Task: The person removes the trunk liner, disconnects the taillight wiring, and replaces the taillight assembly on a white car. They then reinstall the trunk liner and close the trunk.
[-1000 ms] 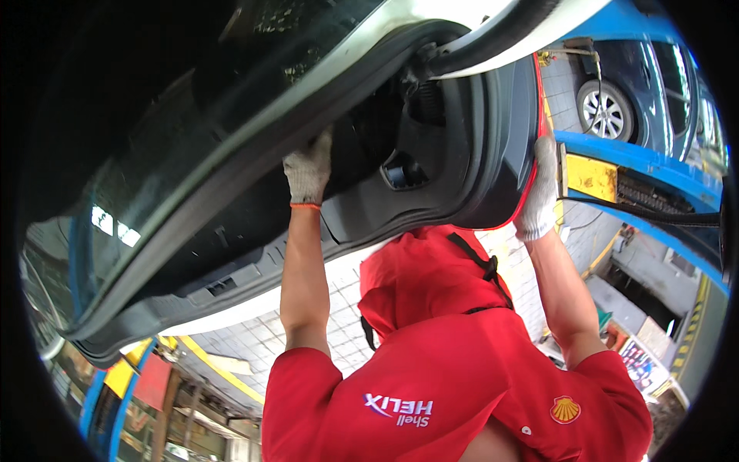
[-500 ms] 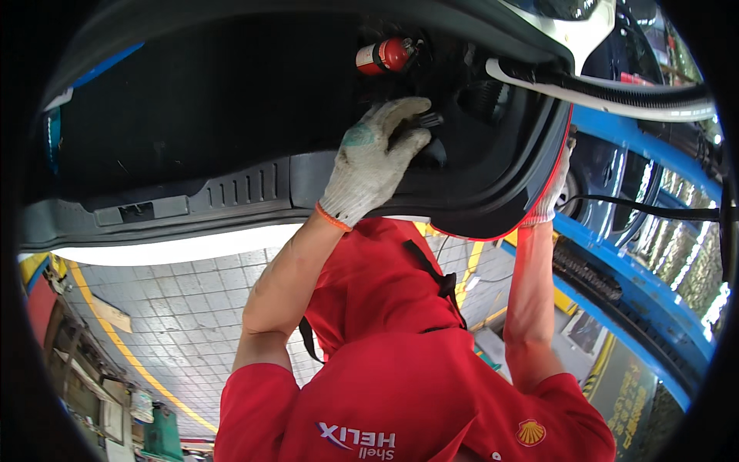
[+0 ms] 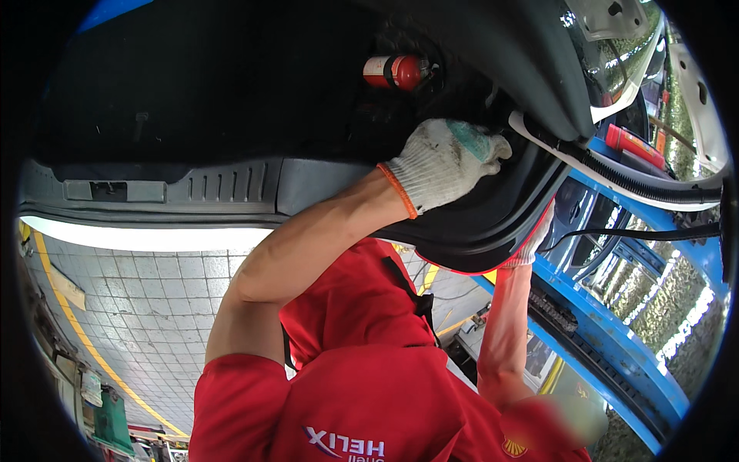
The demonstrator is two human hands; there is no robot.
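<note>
My left hand [image 3: 453,162], in a white knitted glove with an orange cuff, reaches into the open car trunk beside the black side trim [image 3: 517,192]. Its fingers are curled closed, and whatever they hold is hidden by the glove. Around the outside of the red-edged rear corner [image 3: 485,272] goes my right hand [image 3: 531,245], also gloved; its fingers are out of sight behind that corner. Above my left hand, a small red fire extinguisher [image 3: 394,72] lies strapped in the trunk.
The grey trunk sill [image 3: 312,185] runs to the left above a white bumper [image 3: 154,235]. A blue lift beam [image 3: 608,339] stands at the right, with a black cable [image 3: 631,232] crossing near it. Another red cylinder [image 3: 635,146] is beyond. The floor [image 3: 154,308] is tiled.
My left hand has moved right, toward the side trim, and its fingers have closed from a spread grip around something dark. My right hand stays at the outer corner. The view has shifted.
</note>
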